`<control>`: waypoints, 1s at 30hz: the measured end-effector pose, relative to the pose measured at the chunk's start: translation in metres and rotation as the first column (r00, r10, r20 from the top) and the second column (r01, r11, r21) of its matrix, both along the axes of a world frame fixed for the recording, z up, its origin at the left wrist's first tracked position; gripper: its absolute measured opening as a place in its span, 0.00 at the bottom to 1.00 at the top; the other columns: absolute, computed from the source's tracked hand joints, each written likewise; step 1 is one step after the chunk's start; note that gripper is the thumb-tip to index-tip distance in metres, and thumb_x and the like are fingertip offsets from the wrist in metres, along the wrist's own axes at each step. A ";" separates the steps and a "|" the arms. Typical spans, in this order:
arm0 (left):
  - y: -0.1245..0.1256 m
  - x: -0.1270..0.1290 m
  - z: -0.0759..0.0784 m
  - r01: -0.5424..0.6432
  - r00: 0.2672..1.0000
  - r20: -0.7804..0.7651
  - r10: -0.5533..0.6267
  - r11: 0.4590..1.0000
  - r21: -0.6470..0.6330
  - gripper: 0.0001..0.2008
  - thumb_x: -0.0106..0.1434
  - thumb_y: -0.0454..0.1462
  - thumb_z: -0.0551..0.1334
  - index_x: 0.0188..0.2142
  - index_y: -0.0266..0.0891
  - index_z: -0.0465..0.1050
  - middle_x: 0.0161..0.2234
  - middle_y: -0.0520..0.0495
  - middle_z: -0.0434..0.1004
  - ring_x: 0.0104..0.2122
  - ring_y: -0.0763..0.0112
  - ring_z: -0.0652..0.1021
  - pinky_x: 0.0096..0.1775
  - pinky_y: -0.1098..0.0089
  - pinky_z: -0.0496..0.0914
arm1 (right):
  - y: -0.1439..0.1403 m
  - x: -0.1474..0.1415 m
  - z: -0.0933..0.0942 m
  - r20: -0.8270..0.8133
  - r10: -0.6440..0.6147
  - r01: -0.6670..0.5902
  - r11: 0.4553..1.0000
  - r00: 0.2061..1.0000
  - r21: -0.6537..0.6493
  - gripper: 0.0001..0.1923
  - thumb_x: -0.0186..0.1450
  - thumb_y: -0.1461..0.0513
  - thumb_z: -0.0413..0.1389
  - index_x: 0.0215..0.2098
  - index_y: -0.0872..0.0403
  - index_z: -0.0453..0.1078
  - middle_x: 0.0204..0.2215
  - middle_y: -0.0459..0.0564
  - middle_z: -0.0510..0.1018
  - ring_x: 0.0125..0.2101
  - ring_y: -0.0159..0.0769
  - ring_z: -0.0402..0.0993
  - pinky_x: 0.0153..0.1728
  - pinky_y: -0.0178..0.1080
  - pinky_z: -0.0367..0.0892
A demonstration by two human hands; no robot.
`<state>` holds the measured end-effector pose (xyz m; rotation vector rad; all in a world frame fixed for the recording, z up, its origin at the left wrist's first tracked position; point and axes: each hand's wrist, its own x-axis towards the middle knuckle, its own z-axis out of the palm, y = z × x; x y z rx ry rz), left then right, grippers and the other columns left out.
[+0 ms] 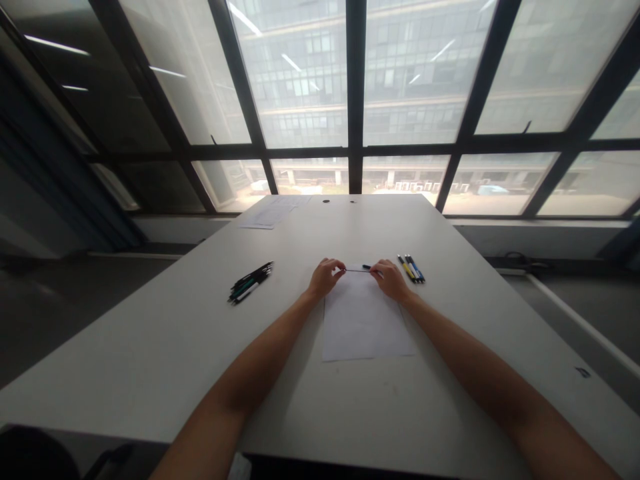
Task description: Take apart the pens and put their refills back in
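Left hand [326, 277] and right hand [391, 279] are working just right of the frame's centre, apart from each other, their fingertips pinching opposite ends of a thin dark rod [357, 271]. From my remote view, I am judging that this two-ended grip is steadying the rod and leaving its middle exposed. It is lying across the far part of a white sheet [367, 327] in the picture; whether it is touching the paper, I am not managing to tell. Dark pens [251, 283] are lying piled at centre left, and a row of pens [411, 269] is lying beside the right hand, probably within easy reach on the desk [165, 360]. The rod's long axis is running left to right, nearly level; its tip I am not making out.
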<state>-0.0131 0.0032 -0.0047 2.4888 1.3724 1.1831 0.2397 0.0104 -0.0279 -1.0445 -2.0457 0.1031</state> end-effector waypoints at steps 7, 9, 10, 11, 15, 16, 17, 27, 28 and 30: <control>0.001 0.000 -0.002 0.014 1.000 0.006 -0.014 1.000 0.005 0.01 0.61 0.35 0.64 0.34 0.41 0.76 0.32 0.50 0.78 0.34 0.67 0.72 0.40 0.66 0.68 | 0.000 0.000 0.002 -0.014 0.008 -0.008 1.000 1.000 0.008 0.08 0.68 0.61 0.55 0.33 0.51 0.76 0.32 0.50 0.77 0.38 0.39 0.69 0.42 0.40 0.62; 0.001 0.000 -0.002 0.014 1.000 0.010 -0.014 1.000 0.002 0.01 0.61 0.35 0.64 0.34 0.41 0.76 0.32 0.50 0.78 0.34 0.67 0.73 0.40 0.66 0.68 | -0.001 0.000 0.002 -0.013 0.009 -0.009 1.000 1.000 0.011 0.08 0.68 0.61 0.55 0.32 0.51 0.76 0.33 0.50 0.77 0.38 0.39 0.69 0.42 0.40 0.62; 0.001 0.000 -0.001 0.018 1.000 0.011 -0.018 1.000 0.000 0.02 0.62 0.35 0.64 0.34 0.41 0.76 0.32 0.50 0.78 0.34 0.67 0.73 0.40 0.66 0.68 | -0.001 0.000 0.002 -0.014 0.010 -0.010 1.000 1.000 0.011 0.09 0.68 0.61 0.55 0.32 0.51 0.76 0.33 0.50 0.77 0.38 0.39 0.69 0.42 0.40 0.62; 0.001 0.000 -0.001 0.024 1.000 0.010 -0.024 1.000 -0.004 0.02 0.62 0.35 0.64 0.34 0.41 0.76 0.32 0.50 0.79 0.34 0.67 0.73 0.40 0.66 0.68 | -0.001 0.000 0.002 -0.016 0.010 -0.010 1.000 1.000 0.011 0.09 0.68 0.61 0.55 0.32 0.51 0.76 0.32 0.50 0.77 0.38 0.39 0.69 0.42 0.40 0.62; 0.000 0.001 0.000 0.046 0.999 0.010 -0.046 0.999 -0.024 0.04 0.63 0.36 0.64 0.37 0.42 0.77 0.33 0.50 0.79 0.34 0.67 0.74 0.40 0.66 0.69 | -0.002 0.000 0.004 -0.024 0.015 -0.014 1.000 1.000 0.012 0.09 0.68 0.61 0.55 0.32 0.51 0.76 0.32 0.50 0.77 0.38 0.39 0.69 0.42 0.40 0.62; 0.000 0.001 0.000 0.049 0.999 0.012 -0.049 0.998 -0.024 0.04 0.63 0.37 0.64 0.38 0.42 0.77 0.33 0.50 0.80 0.34 0.68 0.74 0.40 0.66 0.69 | -0.003 -0.001 0.004 -0.027 0.017 -0.017 1.000 0.999 0.012 0.09 0.68 0.61 0.55 0.32 0.51 0.76 0.32 0.51 0.77 0.38 0.39 0.69 0.42 0.40 0.62; 0.000 0.001 0.000 0.052 0.999 0.014 -0.052 0.998 -0.021 0.05 0.63 0.37 0.64 0.39 0.42 0.77 0.34 0.50 0.80 0.34 0.68 0.74 0.41 0.66 0.69 | -0.003 -0.001 0.004 -0.032 0.021 -0.021 1.000 0.999 0.013 0.09 0.68 0.60 0.55 0.32 0.51 0.76 0.32 0.51 0.77 0.37 0.39 0.69 0.42 0.40 0.62; 0.003 0.000 -0.003 0.076 0.996 0.045 -0.075 0.997 -0.029 0.05 0.64 0.37 0.63 0.38 0.42 0.79 0.33 0.48 0.81 0.35 0.67 0.75 0.41 0.66 0.69 | -0.003 -0.001 0.006 -0.062 0.022 -0.021 1.000 0.998 0.017 0.08 0.68 0.61 0.56 0.33 0.51 0.77 0.32 0.51 0.76 0.38 0.40 0.69 0.43 0.41 0.63; 0.002 0.000 -0.003 0.075 0.996 0.042 -0.073 0.997 -0.032 0.06 0.64 0.37 0.63 0.38 0.42 0.79 0.33 0.48 0.81 0.35 0.67 0.75 0.41 0.66 0.69 | -0.004 -0.001 0.007 -0.064 0.019 -0.018 1.000 0.998 0.013 0.08 0.68 0.60 0.56 0.33 0.51 0.77 0.33 0.51 0.76 0.38 0.40 0.69 0.44 0.41 0.63; 0.001 0.001 -0.002 0.068 0.997 0.033 -0.067 0.997 -0.044 0.06 0.65 0.37 0.63 0.37 0.42 0.79 0.33 0.48 0.80 0.35 0.67 0.75 0.41 0.66 0.69 | -0.005 -0.001 0.008 -0.069 0.014 -0.014 1.000 0.997 0.004 0.09 0.68 0.60 0.55 0.33 0.51 0.77 0.33 0.51 0.76 0.39 0.40 0.69 0.44 0.42 0.63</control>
